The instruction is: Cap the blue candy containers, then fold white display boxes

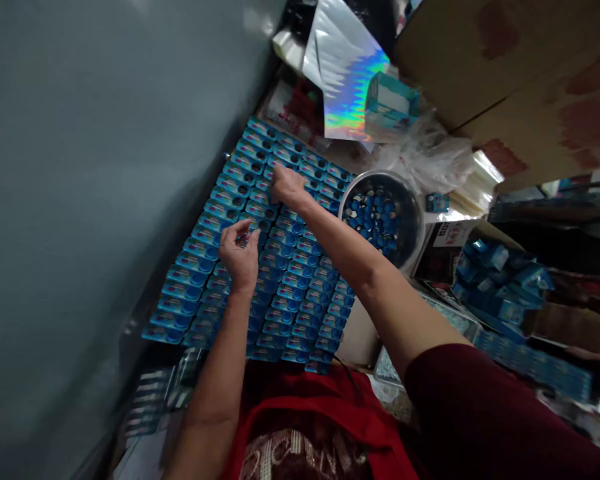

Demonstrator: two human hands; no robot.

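Rows of small blue printed cards (293, 267) cover the slanted work surface. The nearer cards carry round blue pieces, while several at the far left show dark round spots. My right hand (287, 185) reaches across to the far cards, its fingers bent together and pressed down on one; whatever they hold is hidden. Lower and to the left, my left hand (239, 253) hovers just over the cards, palm partly up and fingers curled towards the thumb, around something small that I cannot make out. A steel bowl (417, 230) of loose blue round pieces (373, 217) stands right of the cards.
A grey wall (90, 133) borders the cards on the left. Behind lie a shiny holographic sheet (343, 73), a clear-sided turquoise box (390, 100) and crumpled clear plastic (425, 150). At right, an open carton holds blue packets (500, 280); large cardboard boxes (525, 87) rise above.
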